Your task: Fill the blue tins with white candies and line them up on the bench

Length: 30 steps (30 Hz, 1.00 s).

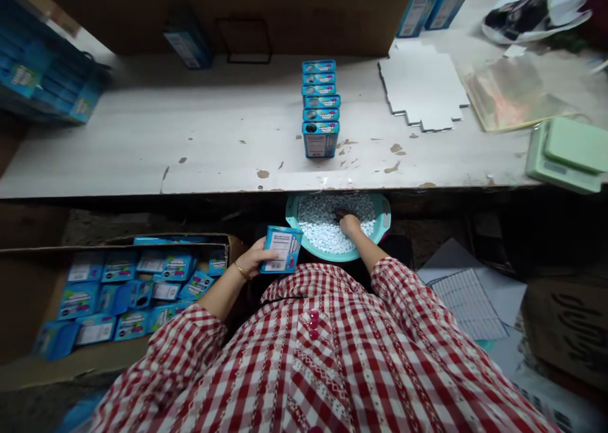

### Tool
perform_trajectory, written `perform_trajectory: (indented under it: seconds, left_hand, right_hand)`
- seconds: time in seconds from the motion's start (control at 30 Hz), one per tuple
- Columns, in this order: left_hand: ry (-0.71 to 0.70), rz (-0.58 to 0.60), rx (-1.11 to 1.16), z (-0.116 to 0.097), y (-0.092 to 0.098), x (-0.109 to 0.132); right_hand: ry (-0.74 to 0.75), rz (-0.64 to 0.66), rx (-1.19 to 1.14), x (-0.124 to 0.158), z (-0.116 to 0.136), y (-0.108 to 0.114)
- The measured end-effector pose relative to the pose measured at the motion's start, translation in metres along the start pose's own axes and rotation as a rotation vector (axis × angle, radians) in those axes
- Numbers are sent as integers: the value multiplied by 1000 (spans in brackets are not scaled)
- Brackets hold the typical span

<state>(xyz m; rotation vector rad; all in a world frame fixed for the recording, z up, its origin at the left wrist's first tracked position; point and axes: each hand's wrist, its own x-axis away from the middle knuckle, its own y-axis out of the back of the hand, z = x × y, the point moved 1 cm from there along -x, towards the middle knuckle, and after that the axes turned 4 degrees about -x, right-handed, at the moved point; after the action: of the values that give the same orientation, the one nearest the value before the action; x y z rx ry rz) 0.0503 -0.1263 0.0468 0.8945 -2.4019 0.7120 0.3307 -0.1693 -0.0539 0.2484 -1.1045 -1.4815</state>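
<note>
My left hand, with a bangle at the wrist, is closed around a blue candy box, its printed white panel facing up. Just right of it, a turquoise basin rests at my lap, full of small white candies. My right hand reaches into the basin, its fingers curled down among the candies. Something dark shows by the fingertips, too unclear to name. On the table ahead, several blue candy boxes stand in a row, one behind another.
An open carton of blue boxes is on my left. The table carries a stack of blue packs, flat white cardboard, plastic bags and a green scale. Lined paper lies to my right.
</note>
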Motion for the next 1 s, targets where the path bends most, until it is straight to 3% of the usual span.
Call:
perform_trajectory:
  seconds: [0.07, 0.17, 0.3, 0.4, 0.53, 0.7, 0.8, 1.0]
  left_hand:
    - [-22, -47, 2, 2, -4, -13]
    - [-160, -167, -181, -3, -7, -38]
    - [-357, -278, -586, -12, -11, -72]
    - [-436, -319, -717, -13, -22, -94]
    - [-529, -272, -806, -8, -39, -116]
    - [-591, -252, -907, -1, -49, -128]
    - [-629, -252, -950, 2, -50, -130]
    - [-646, -281, -958, 8, -50, -136]
  right_hand:
    - [-26, -4, -48, 0, -6, 3]
    - [-33, -6, -92, 8, -12, 17]
    - [13, -75, -187, 29, -16, 54]
    - [88, -112, -181, 48, -10, 86]
    - [136, -58, 27, 68, 17, 118]
    - [106, 38, 471, 84, 66, 141]
    - [144, 55, 629, 91, 90, 148]
    - [257, 46, 707, 96, 116, 148]
